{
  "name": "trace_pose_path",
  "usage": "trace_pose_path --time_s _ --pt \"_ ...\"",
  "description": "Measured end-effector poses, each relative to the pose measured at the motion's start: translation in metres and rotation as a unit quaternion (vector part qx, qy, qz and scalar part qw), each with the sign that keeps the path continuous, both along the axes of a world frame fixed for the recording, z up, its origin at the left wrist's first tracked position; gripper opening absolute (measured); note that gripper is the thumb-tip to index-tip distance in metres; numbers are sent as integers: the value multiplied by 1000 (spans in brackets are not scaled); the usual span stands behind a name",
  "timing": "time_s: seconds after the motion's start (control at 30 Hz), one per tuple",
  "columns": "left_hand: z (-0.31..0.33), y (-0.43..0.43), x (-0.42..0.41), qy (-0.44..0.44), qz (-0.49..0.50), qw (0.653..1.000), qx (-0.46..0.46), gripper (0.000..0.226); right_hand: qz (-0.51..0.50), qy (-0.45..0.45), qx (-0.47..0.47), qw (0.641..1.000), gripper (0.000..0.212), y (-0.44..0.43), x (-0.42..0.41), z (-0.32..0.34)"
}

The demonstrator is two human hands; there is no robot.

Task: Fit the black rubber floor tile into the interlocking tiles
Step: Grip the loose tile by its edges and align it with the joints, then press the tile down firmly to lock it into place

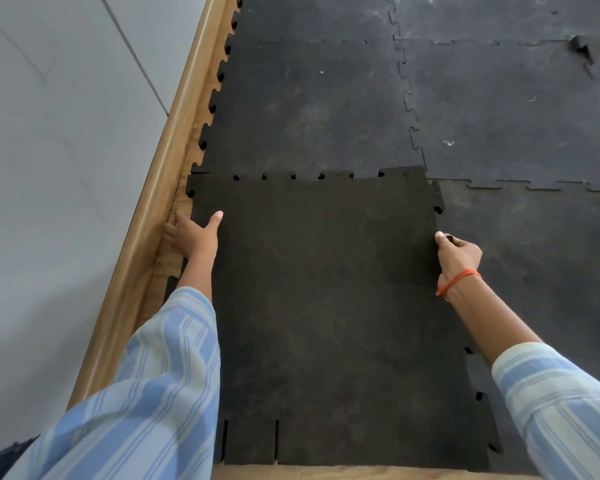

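Observation:
A large black rubber floor tile [326, 306] with jigsaw edges lies in front of me, lapping a little over the laid interlocking tiles [309, 109] at its far edge. My left hand [193, 235] grips its left edge, thumb on top and fingers tucked beneath near the wooden strip. On the right edge, my right hand [459, 252] pinches the tile; an orange thread circles that wrist. The tile's far right corner rides raised over the neighbouring tile [534, 244].
A rounded wooden skirting [153, 209] runs along the left beside a grey wall [49, 168]. Bare wooden floor [361, 472] shows at the near edge. More black tiles cover the floor ahead and to the right.

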State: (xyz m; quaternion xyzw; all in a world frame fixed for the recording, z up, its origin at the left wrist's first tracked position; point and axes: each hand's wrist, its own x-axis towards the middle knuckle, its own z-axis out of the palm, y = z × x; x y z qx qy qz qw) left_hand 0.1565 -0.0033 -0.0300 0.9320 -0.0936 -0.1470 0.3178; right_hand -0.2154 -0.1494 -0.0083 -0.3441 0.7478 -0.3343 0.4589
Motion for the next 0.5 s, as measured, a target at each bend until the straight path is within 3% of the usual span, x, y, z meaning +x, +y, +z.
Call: trace_pose_path --time_s 0.3,0.5 --pt "-2 1 1 -40 6 999 15 78 30 -7 8 999 32 1 -6 -6" --pt "-2 5 4 -32 -7 998 47 79 42 44 -1 998 32 4 -3 -6"
